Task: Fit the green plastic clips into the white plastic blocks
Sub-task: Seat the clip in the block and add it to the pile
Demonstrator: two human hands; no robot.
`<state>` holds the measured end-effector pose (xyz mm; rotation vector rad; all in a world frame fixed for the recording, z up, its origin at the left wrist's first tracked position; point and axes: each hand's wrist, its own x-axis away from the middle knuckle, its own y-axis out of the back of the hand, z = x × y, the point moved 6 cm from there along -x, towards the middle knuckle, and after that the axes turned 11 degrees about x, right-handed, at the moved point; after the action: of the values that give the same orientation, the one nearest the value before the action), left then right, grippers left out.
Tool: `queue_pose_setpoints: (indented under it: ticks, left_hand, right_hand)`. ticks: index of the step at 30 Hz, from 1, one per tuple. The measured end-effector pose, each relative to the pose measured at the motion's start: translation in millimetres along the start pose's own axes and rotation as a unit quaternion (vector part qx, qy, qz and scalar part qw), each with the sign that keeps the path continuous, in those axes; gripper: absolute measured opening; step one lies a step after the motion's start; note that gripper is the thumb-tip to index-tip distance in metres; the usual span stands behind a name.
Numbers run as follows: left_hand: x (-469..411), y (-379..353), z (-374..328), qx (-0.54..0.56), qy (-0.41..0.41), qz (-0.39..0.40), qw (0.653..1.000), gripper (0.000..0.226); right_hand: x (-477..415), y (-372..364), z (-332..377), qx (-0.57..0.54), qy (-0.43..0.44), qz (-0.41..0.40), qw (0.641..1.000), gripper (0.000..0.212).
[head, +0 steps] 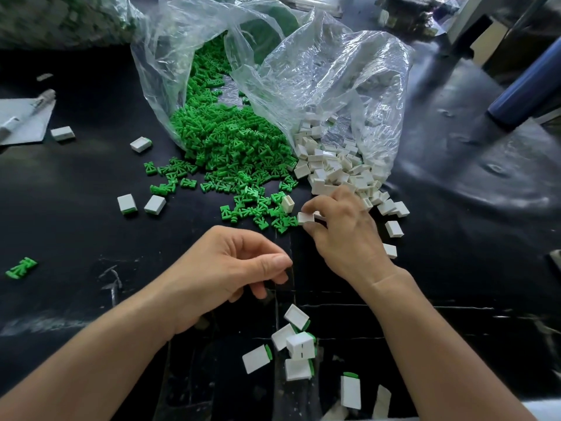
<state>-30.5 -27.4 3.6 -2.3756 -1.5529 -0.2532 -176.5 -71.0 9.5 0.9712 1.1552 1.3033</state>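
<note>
Green plastic clips [230,147] spill in a heap from a clear bag onto the black table. White plastic blocks [334,174] pour from a second clear bag just to the right. My right hand [343,229] pinches one white block [305,217] between thumb and fingers at the near edge of the clip heap. My left hand [230,268] hovers lower left of it with fingers loosely curled and nothing visible in it. Several blocks with green clips fitted [299,344] lie in a loose cluster close to me.
More fitted blocks [141,144] lie scattered at the left, and a lone green clip [21,268] sits far left. A pen on a grey sheet [27,117] lies at the left edge. A blue tube [528,86] rises at the right.
</note>
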Motion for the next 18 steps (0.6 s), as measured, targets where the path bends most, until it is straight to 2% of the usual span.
queue_pose_setpoints:
  ticks: [4, 7, 10, 12, 15, 18]
  left_hand:
    - [-3.4, 10.9, 2.4, 0.048, -0.003, -0.084, 0.995, 0.013]
    - [-5.0, 15.3, 1.5, 0.087, -0.012, -0.12, 0.989, 0.02]
    - [-4.4, 13.5, 0.2, 0.098, -0.011, -0.111, 0.989, 0.035]
    - [-4.6, 13.0, -0.3, 0.081, -0.014, -0.105, 0.991, 0.027]
    - [-5.9, 16.5, 0.1, 0.069, -0.018, -0.119, 0.99, 0.009]
    - [-5.6, 17.2, 0.0, 0.072, -0.017, -0.121, 0.99, 0.011]
  right_hand:
    - [2.9, 14.6, 2.9, -0.085, 0.032, -0.027, 0.995, 0.018]
    - [8.7, 21.2, 17.9, -0.163, 0.094, -0.006, 0.982, 0.017]
    - [14.8, 17.6, 33.8, -0.182, 0.156, 0.023, 0.97, 0.018]
    - [16.3, 14.6, 38.8, -0.184, 0.178, 0.036, 0.966, 0.02]
    - [14.5, 12.6, 34.9, -0.185, 0.17, 0.038, 0.967, 0.024]
    - [9.8, 13.5, 23.9, -0.162, 0.124, 0.009, 0.979, 0.029]
